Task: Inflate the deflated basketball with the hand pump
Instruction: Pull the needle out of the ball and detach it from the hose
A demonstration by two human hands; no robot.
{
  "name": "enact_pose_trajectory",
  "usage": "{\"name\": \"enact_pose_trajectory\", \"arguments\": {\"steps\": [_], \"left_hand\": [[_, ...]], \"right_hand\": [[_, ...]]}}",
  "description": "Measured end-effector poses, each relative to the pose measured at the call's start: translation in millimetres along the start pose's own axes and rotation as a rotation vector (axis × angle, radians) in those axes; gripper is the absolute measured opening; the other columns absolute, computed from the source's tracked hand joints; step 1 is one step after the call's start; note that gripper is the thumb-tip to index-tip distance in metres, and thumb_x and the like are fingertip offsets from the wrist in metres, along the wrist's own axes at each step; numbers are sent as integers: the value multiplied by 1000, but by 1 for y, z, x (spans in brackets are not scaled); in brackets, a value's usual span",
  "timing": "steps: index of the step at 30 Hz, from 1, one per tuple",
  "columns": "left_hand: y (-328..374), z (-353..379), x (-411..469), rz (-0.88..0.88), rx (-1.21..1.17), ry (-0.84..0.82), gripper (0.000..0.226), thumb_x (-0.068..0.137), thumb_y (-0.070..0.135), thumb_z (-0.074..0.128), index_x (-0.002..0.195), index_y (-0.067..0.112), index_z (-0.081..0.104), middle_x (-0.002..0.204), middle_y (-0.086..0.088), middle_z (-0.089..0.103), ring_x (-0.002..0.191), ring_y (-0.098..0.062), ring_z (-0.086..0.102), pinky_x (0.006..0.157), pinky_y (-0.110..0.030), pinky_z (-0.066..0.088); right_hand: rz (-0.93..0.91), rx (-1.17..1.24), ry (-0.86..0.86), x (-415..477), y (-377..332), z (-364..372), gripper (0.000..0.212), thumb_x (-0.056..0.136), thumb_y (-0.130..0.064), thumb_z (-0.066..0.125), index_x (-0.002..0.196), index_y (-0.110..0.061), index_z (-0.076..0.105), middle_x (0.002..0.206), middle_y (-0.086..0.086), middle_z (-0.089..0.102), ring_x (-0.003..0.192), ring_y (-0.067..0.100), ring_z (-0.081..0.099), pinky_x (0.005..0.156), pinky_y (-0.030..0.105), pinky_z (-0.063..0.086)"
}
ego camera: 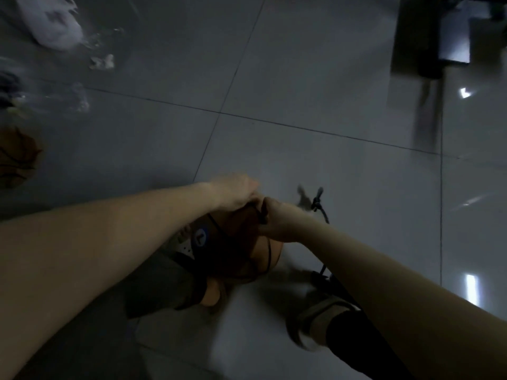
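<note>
Brown basketball [233,242] sits low over the grey tiled floor [301,78], close against the person's legs. The left hand [236,192] curls over its top, holding it. The right hand [275,219], touching its upper right side, is clenched round a thin dark piece [261,212], too blurred to name. A black cord [320,205] lies just right of the ball.

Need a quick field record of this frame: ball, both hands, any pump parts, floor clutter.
surface: grey tiled floor
basketball: brown, looks soft, held low against the person's legs
left hand: lies over the ball's top; fingers hidden
right hand: pinches a dark thin piece at the ball, possibly the pump needle; blurred
black cord: beyond the right hand, maybe the pump hose
second basketball: at left edge
white bag: top left
image: dim, motion blur
</note>
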State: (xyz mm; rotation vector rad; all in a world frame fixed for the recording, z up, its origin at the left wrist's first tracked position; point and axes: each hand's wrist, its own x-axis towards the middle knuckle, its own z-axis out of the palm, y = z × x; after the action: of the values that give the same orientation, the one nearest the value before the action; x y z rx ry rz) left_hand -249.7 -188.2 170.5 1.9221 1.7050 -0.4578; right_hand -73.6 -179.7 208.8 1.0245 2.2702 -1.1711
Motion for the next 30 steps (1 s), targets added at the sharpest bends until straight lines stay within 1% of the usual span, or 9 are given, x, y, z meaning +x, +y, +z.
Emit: {"name": "enact_pose_trajectory", "arguments": {"steps": [3, 7, 9, 11, 13, 16, 19, 24, 30], "left_hand": [[-10, -13, -1, 26, 17, -126, 37, 108, 35, 41, 108, 7, 65, 114, -15, 68, 100, -33, 62, 82, -38, 47], [-15, -11, 4, 36, -21, -225, 33, 108, 39, 40, 111, 14, 61, 118, -9, 65, 101, -28, 58, 89, -38, 47], [-13, -13, 12, 50, -4, -265, 35, 108, 36, 37, 111, 12, 62, 115, -9, 65, 99, -29, 58, 90, -39, 47], [-9, -19, 18, 62, 37, -322, 36, 109, 30, 35, 106, 9, 64, 106, -9, 65, 94, -29, 59, 90, -40, 48], [-10, -22, 21, 75, 96, -345, 38, 107, 29, 36, 99, 6, 66, 104, -13, 69, 92, -33, 62, 88, -45, 51], [-10, -24, 22, 40, 135, -413, 38, 104, 26, 39, 90, 6, 68, 88, -14, 71, 81, -32, 66, 80, -47, 54], [-7, -25, 27, 28, 46, -468, 39, 102, 22, 39, 75, 7, 63, 68, -10, 68, 64, -28, 68, 71, -46, 58], [-1, -23, 31, -22, -124, -498, 40, 105, 20, 38, 73, 5, 56, 64, -12, 61, 55, -25, 64, 62, -38, 58], [-3, -22, 27, -110, -261, -478, 34, 105, 19, 40, 79, 5, 57, 67, -10, 57, 56, -24, 61, 60, -35, 56]], "right_hand": [[-8, 102, -4, 3, -10, 1, 75, 96, -34, 65, 154, -13, 22, 155, 14, 36, 139, 31, 38, 99, 28, 32], [72, 184, -12, 14, -14, 7, 83, 90, -39, 71, 154, -15, 25, 154, 12, 39, 136, 30, 43, 98, 28, 37], [95, 205, -13, 18, -12, 9, 86, 87, -43, 74, 153, -17, 25, 151, 12, 42, 128, 31, 51, 95, 33, 45], [124, 242, -17, 22, -8, 10, 90, 84, -46, 76, 152, -20, 24, 147, 10, 45, 112, 30, 59, 81, 36, 55], [133, 249, -32, 25, -5, 14, 95, 82, -48, 77, 153, -20, 21, 148, 7, 42, 109, 29, 59, 76, 38, 59], [106, 223, -25, 27, -5, 18, 100, 82, -49, 77, 157, -23, 15, 157, 5, 31, 129, 31, 48, 87, 41, 56], [96, 233, -38, 28, 0, 20, 103, 82, -48, 77, 158, -28, 11, 160, 4, 27, 137, 29, 42, 99, 40, 47], [125, 219, -81, 26, 10, 22, 106, 81, -48, 78, 158, -30, 8, 159, 5, 28, 128, 30, 50, 80, 35, 56], [129, 221, -124, 25, 7, 17, 104, 83, -43, 77, 158, -28, 7, 156, 7, 30, 123, 31, 53, 78, 43, 62]]}}
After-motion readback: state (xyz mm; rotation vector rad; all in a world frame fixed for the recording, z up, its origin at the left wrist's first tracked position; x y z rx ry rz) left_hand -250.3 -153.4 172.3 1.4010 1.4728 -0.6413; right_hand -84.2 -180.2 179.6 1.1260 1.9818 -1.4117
